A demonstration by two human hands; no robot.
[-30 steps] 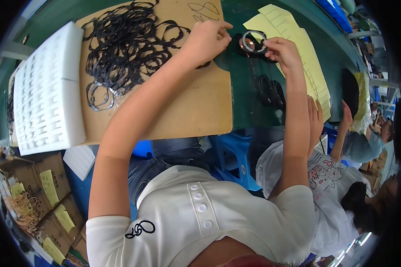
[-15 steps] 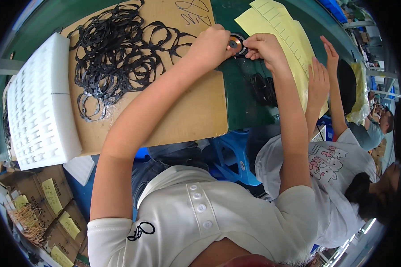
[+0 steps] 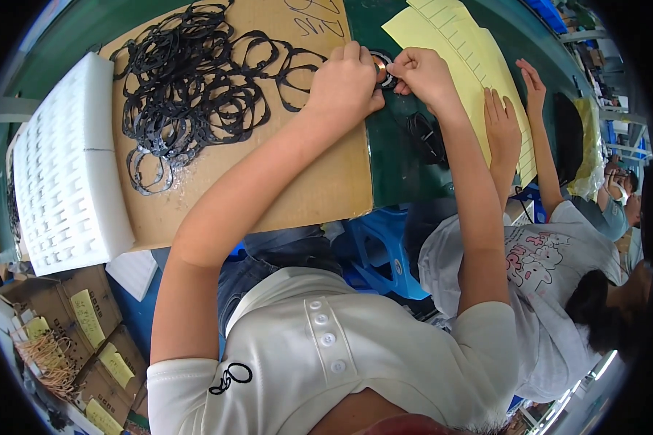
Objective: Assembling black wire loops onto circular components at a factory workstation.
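Between my hands is a small round part with a copper-coloured coil and a dark rim [image 3: 384, 75], partly covered by my fingers. My left hand [image 3: 343, 81] is closed on its left side, knuckles up, over the right edge of the cardboard sheet [image 3: 305, 174]. My right hand [image 3: 422, 72] pinches at the part's right rim; whether a smaller piece is also in that pinch is hidden. A tangled pile of thin black plastic rings [image 3: 189, 94] covers the left of the cardboard, and one loose ring [image 3: 296, 78] reaches close to my left hand.
A white foam tray with slots [image 3: 65, 167] stands left of the cardboard. Black cable [image 3: 426, 138] lies on the green table below my right hand. Yellow lined sheets [image 3: 471, 65] are at the right, with a co-worker's hands [image 3: 502, 127] over them. Cardboard boxes [image 3: 87, 326] sit lower left.
My left hand has shifted slightly left and turned, covering more of the round part. My right hand has moved slightly up and left. The co-worker's nearer hand has shifted left.
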